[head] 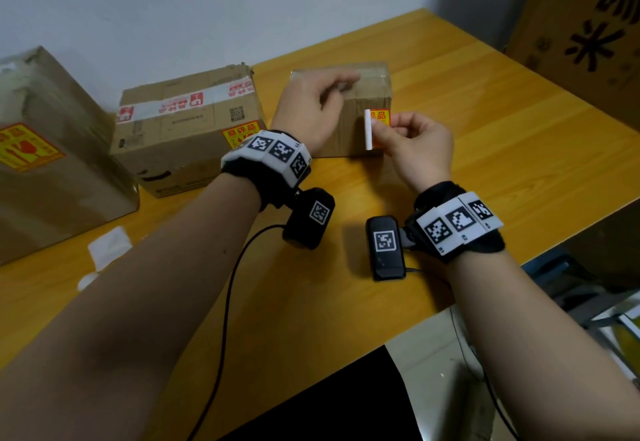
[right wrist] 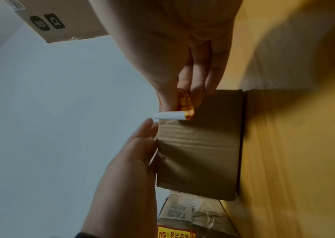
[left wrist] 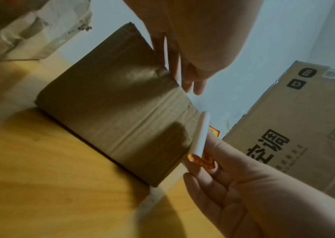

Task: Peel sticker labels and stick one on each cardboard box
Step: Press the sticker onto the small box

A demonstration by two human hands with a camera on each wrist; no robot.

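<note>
The wooden table [head: 485,149] carries 3 cardboard boxes; the large box [head: 52,163] at far left and the middle box [head: 187,121] each already show a yellow-and-red label, so in my judgement the small box [head: 349,118] is the 1 left to do. The left hand [head: 311,108] lies over its top, fingers straight and relaxed, gripping nothing. The right hand [head: 415,142] pinches the sticker label [head: 379,118] between thumb and fingers, just in front of the box's near face, with its white backing [head: 368,129] curled away at the left edge. To do this well: brace the box with the left palm, strip the backing fully, land 1 edge square, then smooth across so no bubble or crease forms
</note>
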